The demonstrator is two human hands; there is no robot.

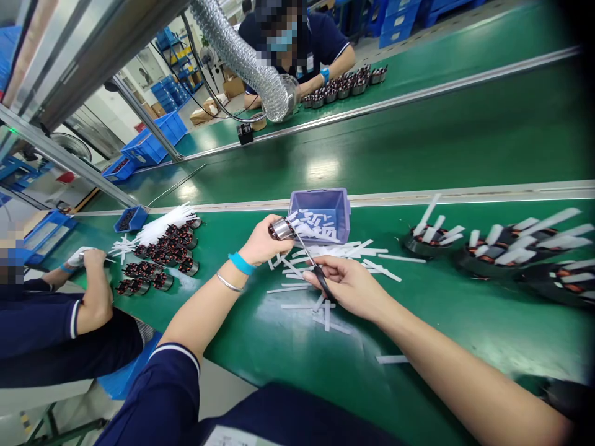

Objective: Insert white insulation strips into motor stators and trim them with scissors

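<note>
Left hand (263,243) closed around a stator (281,229), raised over mid-bench (279,347), just beside the purple bin (320,210), at its near-left corner. Right hand (349,288) grips scissors (312,263), tips at the stator. Judgement: steady the stator, snip short, keep blades off fingers.

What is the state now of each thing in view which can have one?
Left hand: closed on metal part, raised above the table.
Right hand: closed on scissors, tips at the part.
Bin: upright, open, holding white pieces.
Strips: loose, scattered flat on the table.
Stators: lying on the table, white strips sticking out.
</note>
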